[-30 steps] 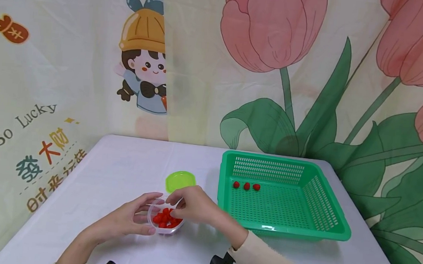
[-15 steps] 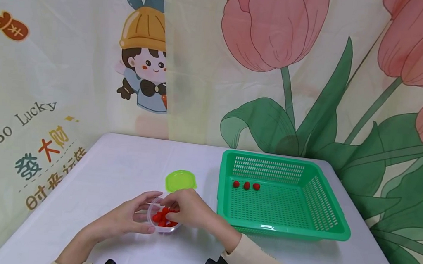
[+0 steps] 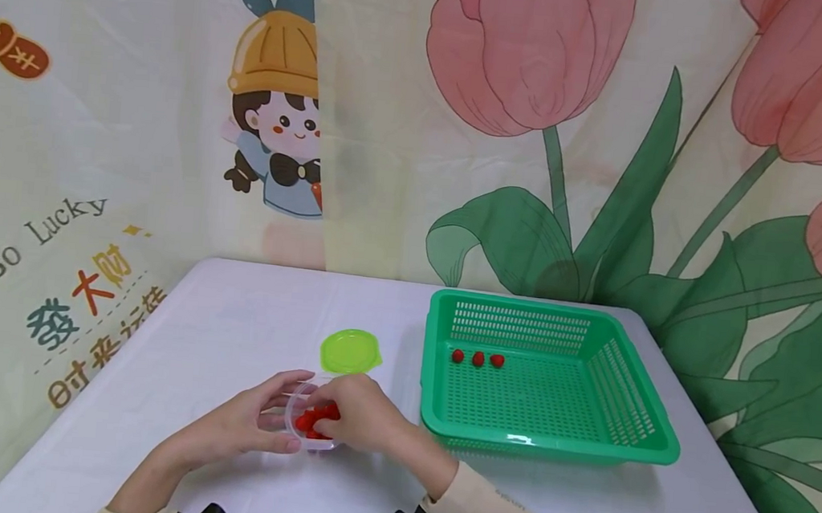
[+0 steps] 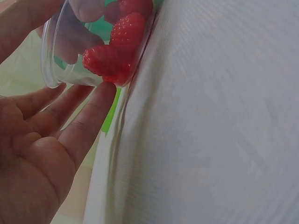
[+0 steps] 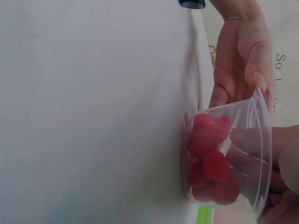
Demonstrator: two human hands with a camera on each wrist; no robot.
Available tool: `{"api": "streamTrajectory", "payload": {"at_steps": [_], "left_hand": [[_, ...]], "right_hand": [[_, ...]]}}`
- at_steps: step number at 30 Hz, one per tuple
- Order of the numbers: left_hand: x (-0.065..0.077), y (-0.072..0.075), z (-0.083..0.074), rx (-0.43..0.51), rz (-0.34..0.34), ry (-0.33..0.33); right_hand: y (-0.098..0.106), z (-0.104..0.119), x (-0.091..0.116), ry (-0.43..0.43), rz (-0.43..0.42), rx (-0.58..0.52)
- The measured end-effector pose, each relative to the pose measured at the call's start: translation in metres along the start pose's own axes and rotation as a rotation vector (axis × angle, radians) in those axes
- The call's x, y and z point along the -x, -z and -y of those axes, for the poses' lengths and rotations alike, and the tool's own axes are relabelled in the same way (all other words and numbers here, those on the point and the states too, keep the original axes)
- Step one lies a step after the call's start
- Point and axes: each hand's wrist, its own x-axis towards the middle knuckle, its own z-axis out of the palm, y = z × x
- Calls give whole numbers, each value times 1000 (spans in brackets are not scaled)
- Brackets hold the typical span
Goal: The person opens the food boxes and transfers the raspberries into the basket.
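A clear plastic tub (image 3: 294, 420) stands upright on the table with several red raspberries (image 5: 208, 154) inside. My left hand (image 3: 264, 416) holds it from the left, thumb on the near side and fingers round the far side; in the left wrist view, fingertips (image 4: 105, 95) touch its wall. My right hand (image 3: 362, 414) reaches over the rim from the right, its thumb and fingers down inside among the raspberries. Through the clear wall in the right wrist view its fingertips lie close to the berries; whether they pinch one I cannot tell.
A bright green lid (image 3: 350, 352) lies just behind the tub. To the right stands a green plastic basket (image 3: 548, 444) with three raspberries (image 3: 478, 359) in a row near its back left. The white-covered table (image 3: 255, 309) meets a printed cloth backdrop (image 3: 378, 125).
My right hand has moved slightly left and deeper into the tub, covering more of the berries. The left hand and the tub have stayed in place.
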Motion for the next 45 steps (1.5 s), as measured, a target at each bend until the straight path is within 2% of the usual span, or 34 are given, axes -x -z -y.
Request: {"api": "streamTrajectory", "payload": {"at_steps": [7, 15, 26, 34, 45], "left_hand": [[1, 0, 0, -4, 3, -43], [1, 1, 1, 3, 8, -57], [1, 1, 0, -1, 5, -40], [1, 1, -1, -7, 6, -36], [3, 0, -1, -2, 2, -57]], "right_hand": [[-6, 3, -2, 22, -2, 65], [-7, 7, -4, 32, -6, 116], [-9, 10, -8, 72, -47, 201], [-12, 15, -11, 31, -85, 278], [-15, 20, -10, 8, -151, 290]]}}
